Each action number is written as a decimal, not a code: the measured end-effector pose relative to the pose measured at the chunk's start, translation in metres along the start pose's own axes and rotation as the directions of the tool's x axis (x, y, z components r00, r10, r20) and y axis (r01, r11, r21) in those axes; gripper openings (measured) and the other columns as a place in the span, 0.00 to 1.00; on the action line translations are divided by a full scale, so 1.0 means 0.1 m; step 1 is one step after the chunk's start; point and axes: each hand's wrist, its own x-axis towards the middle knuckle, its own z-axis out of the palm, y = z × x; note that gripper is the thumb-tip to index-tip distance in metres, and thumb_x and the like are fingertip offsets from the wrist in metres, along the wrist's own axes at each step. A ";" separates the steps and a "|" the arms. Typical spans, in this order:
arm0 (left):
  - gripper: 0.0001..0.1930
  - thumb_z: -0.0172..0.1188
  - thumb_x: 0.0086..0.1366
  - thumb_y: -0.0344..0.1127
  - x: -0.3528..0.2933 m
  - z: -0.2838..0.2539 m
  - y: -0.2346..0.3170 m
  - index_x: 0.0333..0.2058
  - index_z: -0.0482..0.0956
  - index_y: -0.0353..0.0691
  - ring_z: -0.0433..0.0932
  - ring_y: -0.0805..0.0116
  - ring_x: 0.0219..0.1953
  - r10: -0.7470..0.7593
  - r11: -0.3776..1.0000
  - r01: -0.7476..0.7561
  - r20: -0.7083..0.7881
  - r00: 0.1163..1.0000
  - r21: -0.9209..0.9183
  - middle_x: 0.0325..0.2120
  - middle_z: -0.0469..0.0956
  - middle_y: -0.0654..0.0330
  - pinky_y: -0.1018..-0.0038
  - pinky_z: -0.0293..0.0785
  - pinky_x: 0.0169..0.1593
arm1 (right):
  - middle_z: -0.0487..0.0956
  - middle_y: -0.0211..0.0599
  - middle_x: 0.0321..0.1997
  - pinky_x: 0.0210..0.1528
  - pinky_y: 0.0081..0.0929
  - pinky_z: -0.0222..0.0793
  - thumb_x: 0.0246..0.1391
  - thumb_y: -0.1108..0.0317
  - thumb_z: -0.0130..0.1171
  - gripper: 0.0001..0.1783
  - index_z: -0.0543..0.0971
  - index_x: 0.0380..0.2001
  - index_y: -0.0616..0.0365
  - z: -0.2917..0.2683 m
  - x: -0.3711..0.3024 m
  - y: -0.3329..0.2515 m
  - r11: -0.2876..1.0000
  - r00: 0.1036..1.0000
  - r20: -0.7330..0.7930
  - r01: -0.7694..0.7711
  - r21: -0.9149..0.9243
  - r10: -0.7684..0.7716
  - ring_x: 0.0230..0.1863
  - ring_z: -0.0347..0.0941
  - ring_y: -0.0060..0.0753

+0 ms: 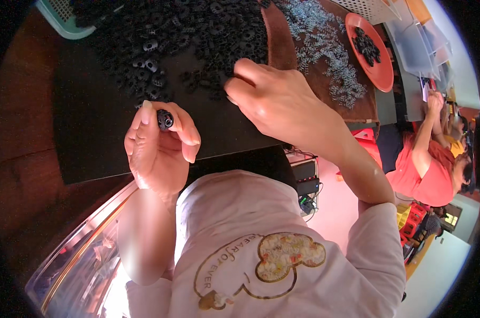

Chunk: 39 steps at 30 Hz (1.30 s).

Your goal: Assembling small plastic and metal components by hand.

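Between the thumb and fingers of my left hand [158, 148] is a small black plastic part [165, 120], round at its end, with a lighter ring visible inside. My right hand [277, 95] is at the near right edge of a spread-out heap of small black parts [197, 37]. Its fingertips are curled together and turned away, so anything they pinch is hidden. Right of that hand, many small silvery springs [325, 47] lie on a brown cloth [364, 112]. An orange-red plate [387, 79] beside them holds several black pieces [366, 46].
A dark mat [91, 132] lies under the heap, on a brown wooden table [22, 153]. At the far left stands a green basket [65, 27]; a white perforated basket [370, 9] is at the far right. Farther right, a person in a red shirt [428, 175] sits near clear plastic bins [417, 47].
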 end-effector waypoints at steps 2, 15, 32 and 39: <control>0.20 0.40 0.72 0.45 -0.02 -0.01 -0.01 0.27 0.69 0.35 0.64 0.71 0.15 0.004 1.000 -0.004 0.009 1.000 0.023 0.19 0.71 0.52 0.79 0.63 0.21 | 0.70 0.38 0.31 0.24 0.31 0.73 0.43 0.70 0.56 0.06 0.73 0.26 0.59 -0.01 0.03 -0.02 1.000 1.000 0.013 0.000 -0.012 0.000 0.31 0.78 0.36; 0.21 0.41 0.72 0.44 -0.07 0.03 -0.01 0.26 0.70 0.33 0.66 0.72 0.16 0.001 0.995 0.001 -0.019 1.000 0.103 0.21 0.73 0.52 0.81 0.65 0.22 | 0.72 0.38 0.31 0.22 0.31 0.74 0.46 0.70 0.54 0.06 0.74 0.27 0.60 0.02 0.09 -0.06 0.998 0.999 -0.032 0.030 -0.056 -0.031 0.30 0.79 0.37; 0.17 0.45 0.71 0.43 -0.05 0.16 -0.03 0.32 0.74 0.35 0.68 0.74 0.17 -0.012 0.980 0.032 -0.101 0.995 0.198 0.21 0.75 0.55 0.81 0.65 0.23 | 0.71 0.35 0.28 0.23 0.23 0.64 0.46 0.81 0.61 0.09 0.74 0.32 0.61 -0.05 -0.04 0.00 0.886 0.951 -0.291 0.044 0.462 0.105 0.23 0.69 0.29; 0.17 0.45 0.71 0.45 0.01 0.32 -0.11 0.34 0.74 0.36 0.69 0.74 0.19 -0.124 0.984 0.129 -0.049 0.991 0.124 0.23 0.76 0.57 0.81 0.67 0.24 | 0.75 0.33 0.24 0.23 0.22 0.66 0.52 0.78 0.57 0.05 0.72 0.32 0.62 -0.22 -0.11 -0.11 0.529 0.937 -0.180 -0.007 0.848 0.300 0.23 0.72 0.22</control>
